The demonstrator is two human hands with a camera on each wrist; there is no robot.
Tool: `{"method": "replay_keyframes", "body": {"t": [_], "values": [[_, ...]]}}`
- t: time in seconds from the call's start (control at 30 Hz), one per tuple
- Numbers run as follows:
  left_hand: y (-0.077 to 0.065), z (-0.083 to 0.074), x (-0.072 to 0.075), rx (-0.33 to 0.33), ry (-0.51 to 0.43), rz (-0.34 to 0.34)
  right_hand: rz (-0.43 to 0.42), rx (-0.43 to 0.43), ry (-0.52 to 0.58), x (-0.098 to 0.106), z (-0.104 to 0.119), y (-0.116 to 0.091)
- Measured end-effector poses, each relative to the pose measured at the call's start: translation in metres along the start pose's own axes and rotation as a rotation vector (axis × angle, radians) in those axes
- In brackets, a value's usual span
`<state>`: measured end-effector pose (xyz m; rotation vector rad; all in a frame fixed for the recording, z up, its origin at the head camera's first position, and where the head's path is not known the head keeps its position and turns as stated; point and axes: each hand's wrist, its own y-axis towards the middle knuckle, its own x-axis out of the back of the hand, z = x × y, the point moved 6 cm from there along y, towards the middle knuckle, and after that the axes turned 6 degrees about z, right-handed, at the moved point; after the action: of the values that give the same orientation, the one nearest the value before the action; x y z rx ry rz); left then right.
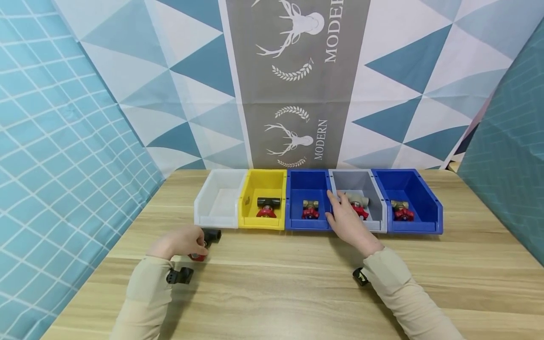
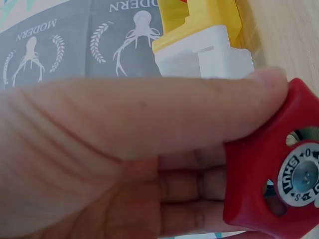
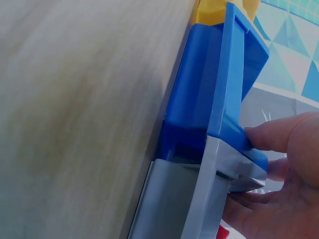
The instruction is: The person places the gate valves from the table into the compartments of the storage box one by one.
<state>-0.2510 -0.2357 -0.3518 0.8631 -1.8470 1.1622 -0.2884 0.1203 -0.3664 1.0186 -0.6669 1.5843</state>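
Note:
At the table's left, my left hand (image 1: 184, 242) grips a valve with a black pipe body (image 1: 211, 234) and a red handwheel (image 2: 249, 184). The thumb lies along the wheel's rim; its hub plate reads "SHUT". Close by stands the white bin (image 1: 216, 222). My right hand (image 1: 346, 219) is at the adjoining side walls of the middle blue bin (image 1: 308, 224) and grey bin (image 3: 199, 199). In the right wrist view its thumb touches the blue wall, with other fingers on the grey side. A pale valve with a red handwheel (image 1: 359, 210) lies in the grey bin, partly hidden by that hand.
The bins stand in a row at the table's back. The yellow bin (image 1: 261, 224) holds a black valve with a red wheel (image 1: 267, 212). Brass valves with red wheels lie in the middle blue bin and the right blue bin (image 1: 427, 227). Patterned cloth (image 1: 297, 94) hangs behind.

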Motion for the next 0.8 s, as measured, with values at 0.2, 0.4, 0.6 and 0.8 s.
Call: {"method": "replay_keyframes", "body": {"t": [0.2, 0.4, 0.6, 0.8], "values": [[0.0, 0.0, 0.0, -0.01, -0.078, 0.001, 0.0, -0.005, -0.001, 0.0, 0.001, 0.0], [-0.003, -0.002, 0.006, -0.077, -0.132, -0.055, -0.013, 0.01, -0.006, 0.0, 0.0, 0.0], [-0.003, -0.004, 0.014, -0.075, -0.053, -0.116, -0.021, 0.029, -0.006, 0.001, -0.001, 0.0], [0.001, -0.002, 0.019, -0.066, -0.011, -0.16, -0.009, 0.02, -0.002, 0.0, 0.0, 0.0]]}}
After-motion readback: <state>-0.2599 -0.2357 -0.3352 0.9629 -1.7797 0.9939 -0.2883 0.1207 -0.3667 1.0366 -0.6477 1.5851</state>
